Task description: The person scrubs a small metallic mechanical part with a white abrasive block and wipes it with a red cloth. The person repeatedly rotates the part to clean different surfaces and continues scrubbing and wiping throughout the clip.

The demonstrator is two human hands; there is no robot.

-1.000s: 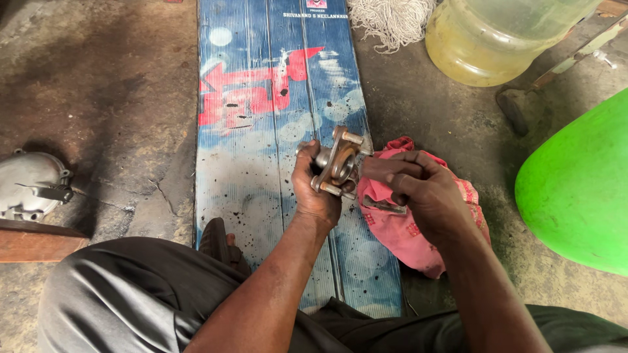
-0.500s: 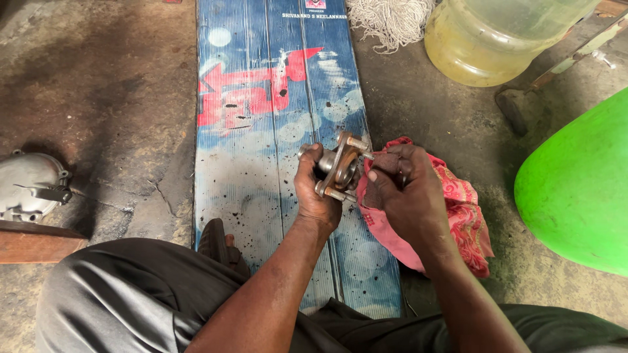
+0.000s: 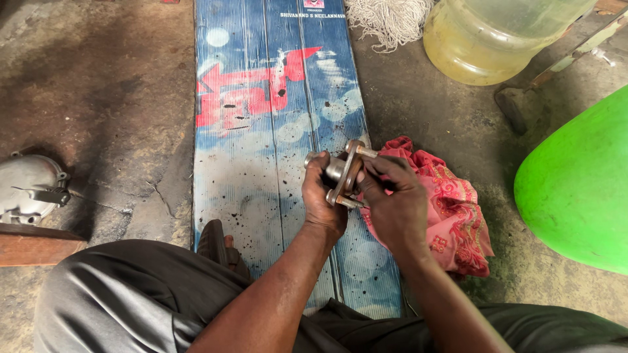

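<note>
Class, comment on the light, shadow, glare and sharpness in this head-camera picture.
Head view: soft, even daylight; the left hand, right hand and metal flanged part are sharp. Mild sheen on the yellowish plastic jug; the green plastic seat looks oversaturated; dim shadow darkens the concrete floor at left.

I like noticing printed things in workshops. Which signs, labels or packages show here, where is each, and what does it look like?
Printed sheet: a long ribbed panel flat on the floor under the hands, blue with pale circles, a red shape and white lettering at its far end, speckled with dark spots.
Container: a rounded clear yellowish plastic jug, far right; no label shows.
No screens or other signs in view.
</note>
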